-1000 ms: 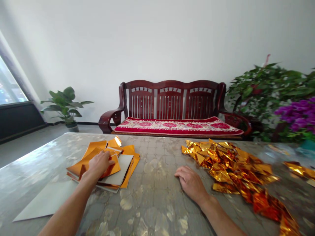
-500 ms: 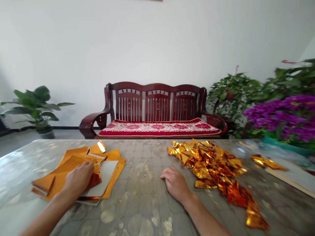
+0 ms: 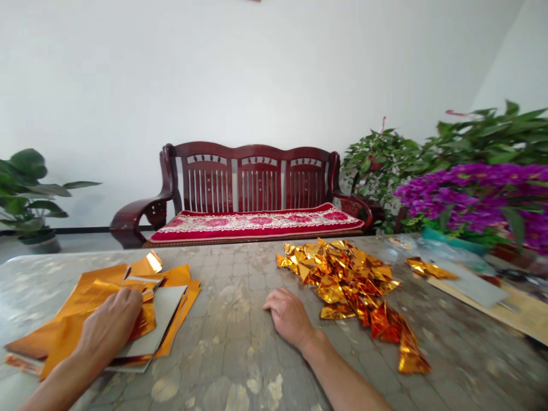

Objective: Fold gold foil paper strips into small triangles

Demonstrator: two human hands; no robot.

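Observation:
Over the stack of gold-orange foil sheets (image 3: 68,319) at the left of the table, my left hand (image 3: 112,319) has its fingers curled down on a piece of foil. A grey-white sheet (image 3: 165,317) shows beside it in the stack. My right hand (image 3: 289,317) rests on the table with its fingers curled together; what they hold, if anything, is hidden. Just right of it lies a heap of folded shiny gold foil pieces (image 3: 338,271), trailing toward the front right.
The patterned table (image 3: 226,342) spans the foreground. At its right are a foil piece (image 3: 430,268), a pale board (image 3: 518,311), clear plastic and purple flowers (image 3: 479,197). Behind stands a wooden bench (image 3: 257,177) with a red cover; a potted plant (image 3: 32,194) is left.
The view has turned to the right, so the bench and foil appear further left. Some foil sheets under my left hand have shifted and spread. My right hand keeps its curled pose.

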